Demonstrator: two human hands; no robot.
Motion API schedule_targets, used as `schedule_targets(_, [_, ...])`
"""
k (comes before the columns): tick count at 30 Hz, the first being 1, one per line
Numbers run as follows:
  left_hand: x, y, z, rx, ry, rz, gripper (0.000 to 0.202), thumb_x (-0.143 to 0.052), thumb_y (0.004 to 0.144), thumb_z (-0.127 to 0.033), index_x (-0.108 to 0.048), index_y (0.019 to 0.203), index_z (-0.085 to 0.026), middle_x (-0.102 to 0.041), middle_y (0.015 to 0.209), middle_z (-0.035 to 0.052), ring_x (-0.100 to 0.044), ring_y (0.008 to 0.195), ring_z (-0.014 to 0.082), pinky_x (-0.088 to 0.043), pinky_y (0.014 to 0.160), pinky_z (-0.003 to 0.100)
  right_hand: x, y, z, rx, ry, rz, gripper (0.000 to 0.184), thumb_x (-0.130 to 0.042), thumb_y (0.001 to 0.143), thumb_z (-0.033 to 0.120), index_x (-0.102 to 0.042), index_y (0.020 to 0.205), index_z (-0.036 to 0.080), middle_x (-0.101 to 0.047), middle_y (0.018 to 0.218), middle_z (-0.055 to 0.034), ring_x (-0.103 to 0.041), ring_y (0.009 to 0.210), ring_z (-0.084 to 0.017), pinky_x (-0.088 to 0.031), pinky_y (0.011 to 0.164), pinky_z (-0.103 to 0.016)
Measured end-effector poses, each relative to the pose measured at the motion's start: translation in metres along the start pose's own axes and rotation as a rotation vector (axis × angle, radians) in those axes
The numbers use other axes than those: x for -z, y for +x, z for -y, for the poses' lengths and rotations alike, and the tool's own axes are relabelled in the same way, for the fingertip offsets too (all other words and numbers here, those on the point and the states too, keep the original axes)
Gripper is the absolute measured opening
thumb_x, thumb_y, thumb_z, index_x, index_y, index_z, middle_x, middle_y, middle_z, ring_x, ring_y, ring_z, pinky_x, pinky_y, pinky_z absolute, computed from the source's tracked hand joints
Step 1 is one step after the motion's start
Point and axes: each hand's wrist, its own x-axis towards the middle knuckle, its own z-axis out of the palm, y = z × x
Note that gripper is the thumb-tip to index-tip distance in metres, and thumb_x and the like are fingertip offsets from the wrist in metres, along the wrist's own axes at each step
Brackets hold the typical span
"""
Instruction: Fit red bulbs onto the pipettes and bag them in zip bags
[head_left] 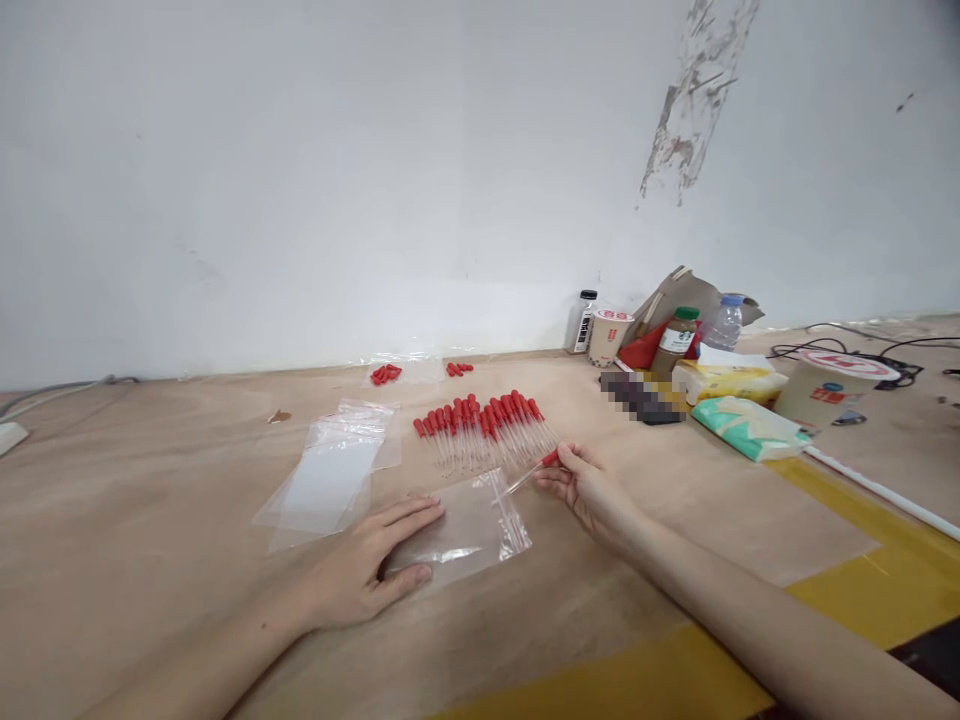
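Note:
My right hand (581, 488) pinches a dropper (550, 459) by its red rubber bulb. The dropper's clear tube points down and left, over the zip end of a clear zip-lock bag (465, 520); whether the tip is inside, I cannot tell. On the bag's left part lies my left hand (382, 560), its fingers stretched out and thumb apart. Just beyond the bag, several red-topped droppers (480, 420) lie side by side in a row, bulbs toward the wall. A stack of flat clear bags (330, 470) rests to the left of them.
Loose red rubber bulbs (386, 374) lie near the wall on thin plastic. At the right stand a paper cup (609, 338), a green-capped bottle (675, 345), tissue packs (750, 427) and a large cup (832, 390). Yellow tape (862, 590) covers the table's near right part.

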Motion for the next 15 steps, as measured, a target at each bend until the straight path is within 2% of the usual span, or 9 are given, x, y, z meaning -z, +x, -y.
schedule_targets(3, [-0.002, 0.000, 0.001, -0.015, -0.021, -0.035, 0.056, -0.047, 0.085, -0.041, -0.030, 0.135, -0.025, -0.038, 0.137, 0.0067, -0.035, 0.125, 0.0263, -0.033, 0.101, 0.045, 0.005, -0.005, 0.001, -0.075, -0.117, 0.194, 0.025, -0.064, 0.072, 0.034, -0.044, 0.079, 0.020, -0.063, 0.078, -0.0009, -0.064, 0.074, -0.014, -0.049, 0.070, -0.028])
schedule_targets(5, [-0.002, 0.000, 0.002, -0.026, -0.032, -0.044, 0.056, -0.048, 0.085, -0.040, -0.029, 0.136, -0.026, -0.038, 0.137, 0.0065, -0.035, 0.125, 0.0264, -0.033, 0.101, 0.045, 0.007, -0.008, 0.003, -0.019, -0.339, 0.335, 0.025, -0.065, 0.071, 0.034, -0.048, 0.081, 0.019, -0.062, 0.078, 0.0000, -0.061, 0.071, -0.012, -0.047, 0.067, -0.026])
schedule_targets(7, [-0.002, 0.001, 0.002, -0.030, -0.032, -0.040, 0.056, -0.047, 0.085, -0.040, -0.029, 0.136, -0.026, -0.038, 0.137, 0.0066, -0.035, 0.125, 0.0264, -0.033, 0.101, 0.046, 0.007, -0.009, 0.005, 0.103, -0.608, 0.427, 0.020, -0.064, 0.072, 0.032, -0.054, 0.082, 0.018, -0.059, 0.072, 0.0014, -0.056, 0.063, -0.010, -0.043, 0.060, -0.023])
schedule_targets(11, [-0.001, 0.002, 0.000, -0.037, -0.021, -0.034, 0.055, -0.047, 0.085, -0.040, -0.030, 0.135, -0.026, -0.039, 0.137, 0.0071, -0.036, 0.125, 0.0265, -0.033, 0.100, 0.046, -0.002, -0.010, 0.004, 0.331, -0.955, 0.474, 0.012, -0.063, 0.071, 0.026, -0.062, 0.080, 0.018, -0.057, 0.072, -0.0005, -0.048, 0.063, -0.011, -0.038, 0.056, -0.022])
schedule_targets(15, [0.001, 0.001, -0.001, -0.021, -0.017, -0.019, 0.054, -0.047, 0.085, -0.041, -0.031, 0.135, -0.026, -0.038, 0.137, 0.0068, -0.035, 0.125, 0.0268, -0.033, 0.100, 0.046, -0.011, -0.009, -0.002, 0.455, -1.093, 0.542, 0.014, -0.065, 0.070, 0.031, -0.069, 0.078, 0.021, -0.055, 0.073, -0.0011, -0.049, 0.070, -0.012, -0.039, 0.063, -0.023])
